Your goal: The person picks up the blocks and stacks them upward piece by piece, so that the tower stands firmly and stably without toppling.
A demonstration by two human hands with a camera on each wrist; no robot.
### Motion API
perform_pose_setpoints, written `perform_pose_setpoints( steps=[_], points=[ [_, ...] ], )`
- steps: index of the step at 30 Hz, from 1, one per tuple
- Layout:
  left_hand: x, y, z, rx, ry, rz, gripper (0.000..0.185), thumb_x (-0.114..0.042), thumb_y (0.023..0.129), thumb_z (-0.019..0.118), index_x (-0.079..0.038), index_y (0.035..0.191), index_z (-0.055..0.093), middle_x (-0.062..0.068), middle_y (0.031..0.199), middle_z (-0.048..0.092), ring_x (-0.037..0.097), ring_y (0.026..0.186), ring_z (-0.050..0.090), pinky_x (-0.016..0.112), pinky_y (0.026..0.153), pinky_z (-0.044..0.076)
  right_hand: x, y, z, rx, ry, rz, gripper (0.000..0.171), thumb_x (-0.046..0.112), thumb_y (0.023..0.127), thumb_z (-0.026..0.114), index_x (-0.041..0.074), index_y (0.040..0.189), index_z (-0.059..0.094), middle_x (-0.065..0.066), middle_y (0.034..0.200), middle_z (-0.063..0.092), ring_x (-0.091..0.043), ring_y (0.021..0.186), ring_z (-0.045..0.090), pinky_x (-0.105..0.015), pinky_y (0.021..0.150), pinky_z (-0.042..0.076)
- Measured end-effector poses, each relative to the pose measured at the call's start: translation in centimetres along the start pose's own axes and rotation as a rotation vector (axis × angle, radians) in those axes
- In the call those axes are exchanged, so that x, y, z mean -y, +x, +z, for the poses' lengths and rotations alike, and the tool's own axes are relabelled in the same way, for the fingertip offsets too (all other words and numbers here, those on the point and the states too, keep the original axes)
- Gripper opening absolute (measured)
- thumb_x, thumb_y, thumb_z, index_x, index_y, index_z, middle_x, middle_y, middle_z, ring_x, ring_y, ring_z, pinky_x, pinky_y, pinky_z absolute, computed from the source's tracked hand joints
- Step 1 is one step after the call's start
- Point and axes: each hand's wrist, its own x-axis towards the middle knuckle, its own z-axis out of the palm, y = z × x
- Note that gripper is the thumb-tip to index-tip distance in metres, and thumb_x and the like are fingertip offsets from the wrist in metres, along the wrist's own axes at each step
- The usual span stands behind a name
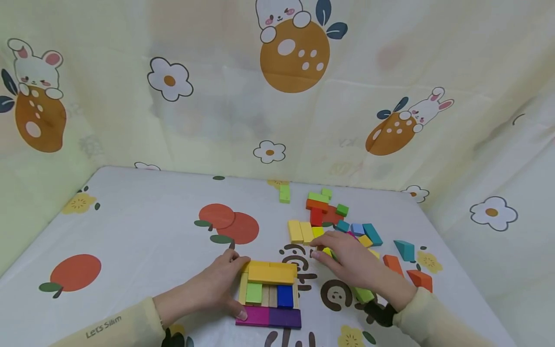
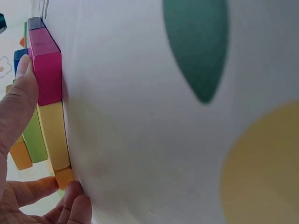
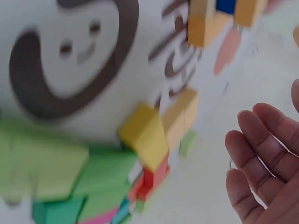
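A flat, house-like arrangement of wooden blocks lies on the cloth in front, with a magenta block (image 1: pixel 253 316) and a purple block (image 1: pixel 284 318) along its near edge. Yellow blocks (image 1: pixel 271 273) form its far edge; a light green block (image 1: pixel 254 293) and a blue block (image 1: pixel 284 296) sit inside. My left hand (image 1: pixel 212 286) spans its left side, thumb on the magenta block and fingertips at the orange-yellow end block (image 2: pixel 64 178). My right hand (image 1: pixel 351 255) hovers over the loose blocks with relaxed fingers and an empty palm, near a yellow block (image 3: pixel 145 135).
Loose blocks spread across the right side, among them cream blocks (image 1: pixel 295 232), a red block (image 1: pixel 316 217), a teal triangle (image 1: pixel 404 250) and orange pieces (image 1: pixel 419 279). A light green block (image 1: pixel 284 193) stands farther back. A printed curtain (image 1: pixel 208 125) rises behind the table.
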Motion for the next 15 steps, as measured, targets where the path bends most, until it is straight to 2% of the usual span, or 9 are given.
perform_pose_setpoints(
  steps=[4, 7, 11, 15],
  points=[
    [0.0, 0.0, 0.0, 0.001, -0.001, -0.004, 0.101, -0.037, 0.062, 0.099, -0.002, 0.145, 0.051, 0.017, 0.135, 0.05, 0.03, 0.124, 0.051, 0.053, 0.105, 0.054, -1.5, -0.1, -1.2, -0.071, 0.006, -0.021, 0.023, 0.021, 0.102, 0.062, 0.008, 0.119, 0.071, -0.004, 0.111, 0.073, -0.027, 0.104, 0.066, -0.05, 0.092, 0.058],
    [0.1, 0.0, 0.0, -0.001, -0.003, -0.007, 0.102, -0.036, 0.062, 0.099, -0.002, 0.145, 0.051, 0.017, 0.134, 0.05, 0.03, 0.124, 0.051, 0.053, 0.105, 0.054, -2.7, 0.0, -1.4, -0.08, 0.016, 0.006, 0.023, 0.018, 0.101, 0.063, 0.005, 0.119, 0.071, -0.008, 0.113, 0.073, -0.027, 0.104, 0.066, -0.051, 0.093, 0.058],
    [0.1, -0.1, -0.1, -0.001, -0.007, -0.002, 0.103, -0.036, 0.061, 0.099, -0.001, 0.145, 0.051, 0.018, 0.134, 0.05, 0.03, 0.123, 0.05, 0.053, 0.105, 0.053, -4.3, 0.8, -0.5, -0.016, -0.001, 0.065, 0.026, 0.016, 0.1, 0.065, 0.006, 0.124, 0.069, -0.011, 0.116, 0.071, -0.029, 0.105, 0.065, -0.052, 0.094, 0.058],
    [0.1, -0.1, -0.1, 0.002, -0.014, 0.011, 0.103, -0.035, 0.061, 0.099, 0.0, 0.145, 0.05, 0.018, 0.134, 0.049, 0.03, 0.123, 0.05, 0.053, 0.105, 0.053, -5.5, 1.7, 1.2, 0.091, -0.074, 0.081, 0.031, 0.009, 0.097, 0.068, 0.016, 0.127, 0.069, -0.012, 0.121, 0.068, -0.03, 0.107, 0.064, -0.052, 0.095, 0.058]
  ],
)
